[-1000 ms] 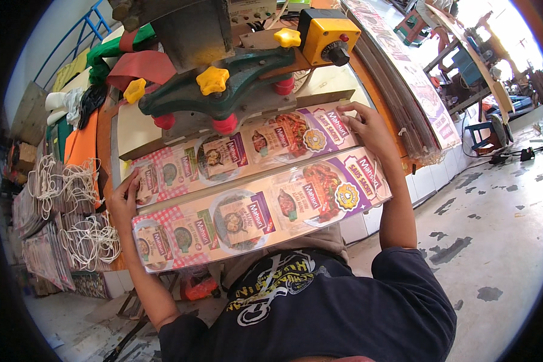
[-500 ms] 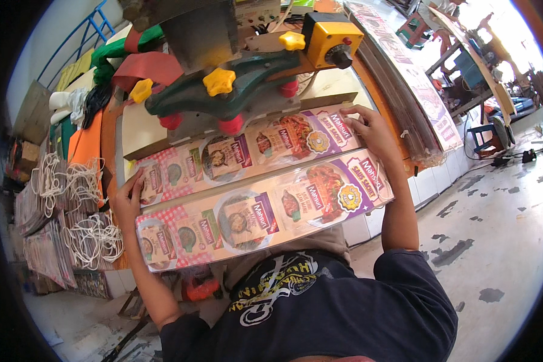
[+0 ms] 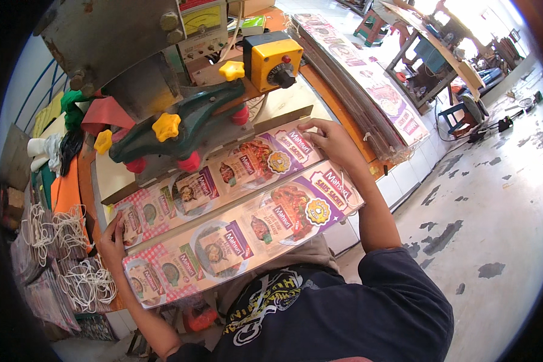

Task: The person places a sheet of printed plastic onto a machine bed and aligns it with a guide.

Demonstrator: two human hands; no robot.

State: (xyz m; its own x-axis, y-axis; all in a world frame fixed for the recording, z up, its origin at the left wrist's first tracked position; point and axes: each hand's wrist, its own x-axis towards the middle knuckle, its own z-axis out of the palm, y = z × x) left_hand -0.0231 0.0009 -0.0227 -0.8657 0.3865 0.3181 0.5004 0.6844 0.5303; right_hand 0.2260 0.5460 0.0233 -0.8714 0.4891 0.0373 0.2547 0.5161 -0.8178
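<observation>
The view has swung, but no slip is seen! Just beside the press (image 3: 202,120), the upper panel (image 3: 218,183) is still held, its ends in the grip of left hand (image 3: 110,244) and right hand (image 3: 333,143); placement, apparently, is kept.

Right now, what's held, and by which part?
Upper food-print panel: left hand at its left end, right hand at its right; actual grip unclear.

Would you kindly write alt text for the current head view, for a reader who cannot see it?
A person's left hand and right hand touch opposite ends of a long printed panel by a machine with a green bar and yellow knobs; a similar panel is nearer the dark shirt. White cords lie at left, a stack at right.
</observation>
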